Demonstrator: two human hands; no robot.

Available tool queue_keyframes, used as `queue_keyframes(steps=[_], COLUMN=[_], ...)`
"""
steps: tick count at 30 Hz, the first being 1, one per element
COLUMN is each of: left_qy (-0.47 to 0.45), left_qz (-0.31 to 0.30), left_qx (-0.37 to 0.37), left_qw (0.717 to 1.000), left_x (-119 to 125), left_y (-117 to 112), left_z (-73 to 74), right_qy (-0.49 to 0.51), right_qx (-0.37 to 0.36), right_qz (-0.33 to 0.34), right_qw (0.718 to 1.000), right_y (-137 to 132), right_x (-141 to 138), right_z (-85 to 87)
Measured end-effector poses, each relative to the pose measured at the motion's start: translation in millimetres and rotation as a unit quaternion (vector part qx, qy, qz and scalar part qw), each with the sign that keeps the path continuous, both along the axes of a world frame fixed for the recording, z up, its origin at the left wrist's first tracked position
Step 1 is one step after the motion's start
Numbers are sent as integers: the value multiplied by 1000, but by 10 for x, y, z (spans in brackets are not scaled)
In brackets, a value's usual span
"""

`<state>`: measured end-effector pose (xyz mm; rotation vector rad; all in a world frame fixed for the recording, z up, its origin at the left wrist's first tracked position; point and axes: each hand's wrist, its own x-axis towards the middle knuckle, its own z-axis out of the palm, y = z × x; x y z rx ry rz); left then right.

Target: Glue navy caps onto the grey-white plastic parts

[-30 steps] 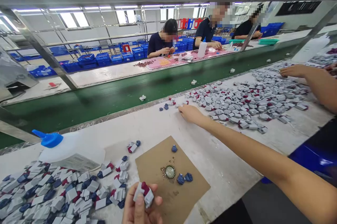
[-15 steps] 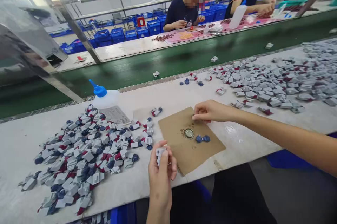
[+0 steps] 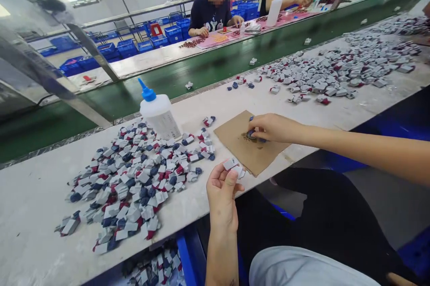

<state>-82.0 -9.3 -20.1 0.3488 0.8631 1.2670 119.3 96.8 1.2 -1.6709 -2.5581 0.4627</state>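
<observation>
My left hand (image 3: 223, 187) is closed around light grey plastic pieces (image 3: 235, 167), just off the near edge of a brown cardboard sheet (image 3: 231, 131). Over that sheet, the fingers of my right hand (image 3: 270, 127) pinch downward, with a small dark blue piece (image 3: 251, 119) showing at them. Right under the fingertips is a small round cap (image 3: 250, 135), partly covered, with brown wet-looking spots around it. More dark blue (image 3: 262, 140) shows below the hand; its shape is mostly hidden.
A heap of grey, blue and dark red pieces (image 3: 134, 178) lies left, beside a white bottle with blue nozzle (image 3: 159, 113). A larger grey heap (image 3: 322, 75) spreads right. Beyond runs a green conveyor belt (image 3: 218, 68); co-workers (image 3: 210, 12) sit across it. A blue bin (image 3: 190, 250) stands below the table.
My right hand has moved from the sheet's far edge to the cap and now covers part of it. My left hand still holds the grey pieces. The camera view has shifted.
</observation>
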Motion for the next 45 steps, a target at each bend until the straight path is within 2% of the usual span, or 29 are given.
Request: queue_keyframes(steps=[4, 8, 11, 14, 18, 21, 23, 26, 29, 33, 40, 45], left_qy=[-30, -18, -18, 8, 41, 28, 28, 44, 58, 75, 99, 155], left_qz=[46, 24, 32, 71, 101, 94, 89, 68, 48, 40, 37, 53], left_qx=[0, 7, 10, 6, -14, -14, -8, 22, 63, 90, 136, 156], left_qw=[998, 1000, 999, 997, 994, 995, 996, 997, 995, 992, 985, 974], left_x=[-61, -90, -120, -144, -112, -15, 66, 165, 216, 246, 271, 270], left_y=[-117, -224, -288, -325, -335, -321, -303, -270, -245, -248, -267, -282], left_z=[-45, -11, 1, -35, -96, -85, -48, 22, 70, 86, 112, 134], right_qy=[-54, -85, -85, -76, -45, 4, 85, 252, 326, 346, 325, 306], right_qx=[28, 39, 34, 30, 13, 5, -35, -122, -124, -93, -55, -49], right_qz=[21, 24, 33, 31, 21, -6, -31, -36, -16, -17, 16, 24], right_qw=[998, 995, 995, 996, 999, 1000, 995, 959, 937, 934, 944, 950], right_y=[24, 41, 64, 104, 114, -28, -224, -584, -849, -956, -998, -1061], right_x=[-65, -76, -83, -90, -76, -83, -124, -231, -317, -313, -259, -273], right_z=[-27, -33, -35, -29, 59, 204, 319, 493, 650, 769, 822, 869])
